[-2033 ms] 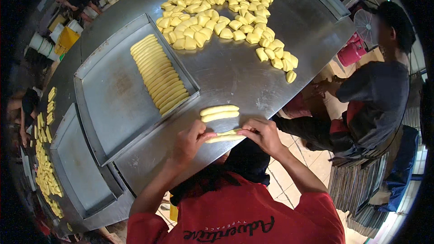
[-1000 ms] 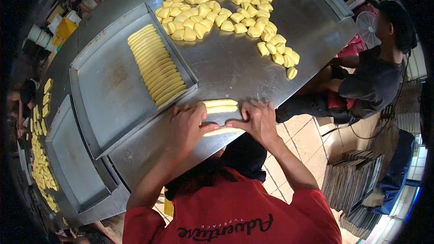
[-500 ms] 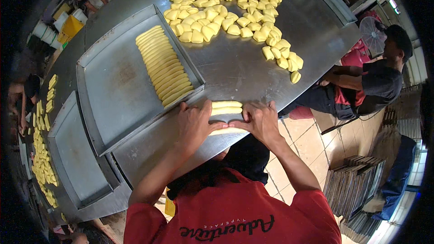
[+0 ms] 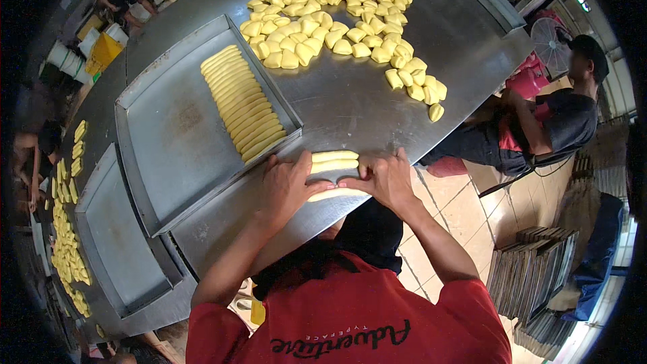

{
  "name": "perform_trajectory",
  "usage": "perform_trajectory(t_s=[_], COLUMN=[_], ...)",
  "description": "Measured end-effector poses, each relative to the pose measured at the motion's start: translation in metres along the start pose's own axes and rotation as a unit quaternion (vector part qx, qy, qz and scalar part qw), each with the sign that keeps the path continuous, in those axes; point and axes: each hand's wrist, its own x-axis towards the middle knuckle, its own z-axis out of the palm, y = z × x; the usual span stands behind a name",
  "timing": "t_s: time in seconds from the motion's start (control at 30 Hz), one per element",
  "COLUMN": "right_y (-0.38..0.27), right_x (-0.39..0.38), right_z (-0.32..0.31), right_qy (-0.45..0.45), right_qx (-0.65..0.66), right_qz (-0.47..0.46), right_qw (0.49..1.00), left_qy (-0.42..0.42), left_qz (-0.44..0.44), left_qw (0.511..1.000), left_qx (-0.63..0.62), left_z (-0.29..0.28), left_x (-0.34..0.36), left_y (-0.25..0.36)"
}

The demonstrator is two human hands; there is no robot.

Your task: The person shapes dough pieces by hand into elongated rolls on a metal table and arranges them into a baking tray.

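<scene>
On the steel table's near edge lie two yellow dough strips (image 4: pixel 335 161) side by side, with a third dough strip (image 4: pixel 339 193) nearer to me. My left hand (image 4: pixel 286 185) is at the left ends of the strips, fingers curled. At their right ends my right hand (image 4: pixel 387 178) is curled the same way. Both thumbs reach inward along the nearest strip, their tips almost meeting over it. The fingertips are partly hidden. Just beyond my left hand, a metal tray (image 4: pixel 168 141) holds a slanting row of finished-looking dough strips (image 4: pixel 242 104) along its right side.
Many cut dough pieces (image 4: pixel 303 34) are heaped across the steel table (image 4: pixel 323 101). A second tray (image 4: pixel 125 236) and more dough (image 4: pixel 64 243) lie at the left. A seated person (image 4: pixel 559 114) is at the right, near stacked trays (image 4: pixel 529 280). A narrow metal pan (image 4: pixel 492 3) rests at the far right.
My hands keep nearly the same pose over the dough strips, and the view has shifted slightly. The seated person at the right has drawn an arm back toward the body.
</scene>
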Motion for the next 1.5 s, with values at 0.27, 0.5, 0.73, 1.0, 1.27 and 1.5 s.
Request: perform_trajectory(t_s=[0.27,0.5,0.73,1.0,1.27,1.5], right_y=[0.008,0.021,0.012,0.02,0.016,0.011], right_x=[-0.005,-0.004,-0.005,0.002,0.019,0.006], right_z=[0.003,0.004,0.005,-0.011,-0.019,-0.029], right_qy=[0.015,0.021,0.105,0.001,-0.024,-0.007], right_qx=[0.074,0.136,0.056,0.309,0.167,0.236], right_qz=[-0.015,-0.053,-0.069,-0.005,-0.158,-0.113], right_qw=[0.997,0.989,0.99,0.951,0.973,0.965], left_qy=[-0.064,0.004,0.006,0.103,-0.025,0.084], left_qz=[-0.061,-0.074,-0.038,-0.008,0.067,0.025], left_qw=[0.992,0.973,0.994,0.974,0.985,0.991], left_qx=[-0.085,-0.22,-0.103,-0.2,-0.157,-0.1], left_z=[-0.017,-0.01,-0.008,-0.018,-0.02,-0.033], left_x=[-0.006,-0.017,-0.02,-0.018,0.008,-0.008], left_y=[-0.01,-0.019,-0.019,-0.002,-0.019,0.004])
